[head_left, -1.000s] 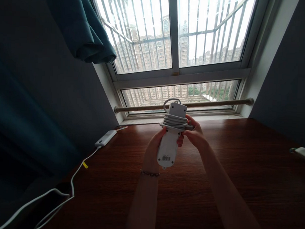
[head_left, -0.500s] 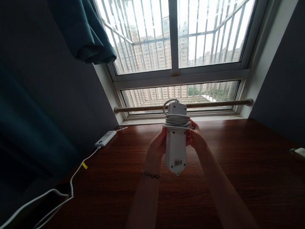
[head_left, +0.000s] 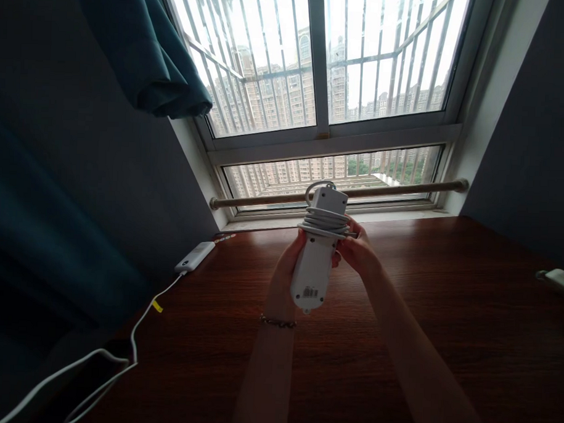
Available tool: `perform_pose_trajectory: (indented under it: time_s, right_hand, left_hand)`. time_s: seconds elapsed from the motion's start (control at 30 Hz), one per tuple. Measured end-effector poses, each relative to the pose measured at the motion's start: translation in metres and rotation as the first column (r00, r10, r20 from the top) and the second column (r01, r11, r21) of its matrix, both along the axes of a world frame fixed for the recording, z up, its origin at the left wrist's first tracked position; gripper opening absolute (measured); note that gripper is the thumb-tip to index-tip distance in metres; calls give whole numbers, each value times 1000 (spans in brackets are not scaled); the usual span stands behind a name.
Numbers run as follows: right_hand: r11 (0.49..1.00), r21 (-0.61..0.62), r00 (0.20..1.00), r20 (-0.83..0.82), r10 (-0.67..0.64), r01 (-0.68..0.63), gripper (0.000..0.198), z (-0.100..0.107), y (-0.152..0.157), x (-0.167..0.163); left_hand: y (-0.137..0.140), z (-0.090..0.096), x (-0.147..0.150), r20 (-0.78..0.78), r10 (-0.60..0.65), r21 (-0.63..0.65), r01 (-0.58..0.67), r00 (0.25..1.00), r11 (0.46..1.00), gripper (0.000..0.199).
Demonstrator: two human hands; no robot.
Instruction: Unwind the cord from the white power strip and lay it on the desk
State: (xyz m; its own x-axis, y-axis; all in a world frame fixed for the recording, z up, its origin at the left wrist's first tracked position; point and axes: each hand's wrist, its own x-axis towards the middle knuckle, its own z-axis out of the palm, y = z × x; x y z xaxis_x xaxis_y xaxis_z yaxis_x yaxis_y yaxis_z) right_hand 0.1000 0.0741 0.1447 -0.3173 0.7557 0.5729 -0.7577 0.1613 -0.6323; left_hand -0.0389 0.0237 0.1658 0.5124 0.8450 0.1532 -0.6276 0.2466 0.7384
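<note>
- While two partly closed hands (head_left: 361, 251) grip one power strip (head_left: 313, 268) above the brown wooden bench (head_left: 422, 284), one cord (head_left: 325, 220) circles it several times.
- One white box (head_left: 197, 256) lies at left, one cable (head_left: 133, 339) attached.
- Beyond: one window (head_left: 320, 83), one rail (head_left: 403, 190).

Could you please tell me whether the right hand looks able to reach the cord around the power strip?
Probably yes: the right hand appears to touch the wound cord, and nothing visibly blocks it.
</note>
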Motion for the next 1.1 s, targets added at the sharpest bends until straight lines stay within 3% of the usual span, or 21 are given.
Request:
perform_pose_trajectory:
  time_s: [0.2,0.5,0.73,0.93,1.1]
  right_hand:
    - [999,21,998,33,47,-48,54,1,-4,1]
    - [995,92,998,57,28,-33,49,4,-3,5]
    - [998,58,1000,15,-24,23,47,4,-2,5]
    - [999,13,999,35,40,-40,44,3,-5,6]
    - [995,-55,995,50,86,-83,49,6,-9,8]
  left_hand:
    - [-4,-5,-1,4,-13,29,13,1000,999,67]
    - [-4,8,5,-51,-19,80,23,999,997,71]
    - [-10,19,10,-89,7,64,-2,996,998,68]
    - [-9,4,5,-47,25,-48,-27,999,998,60]
    - [-2,-7,2,-4,92,-36,-93,996,995,47]
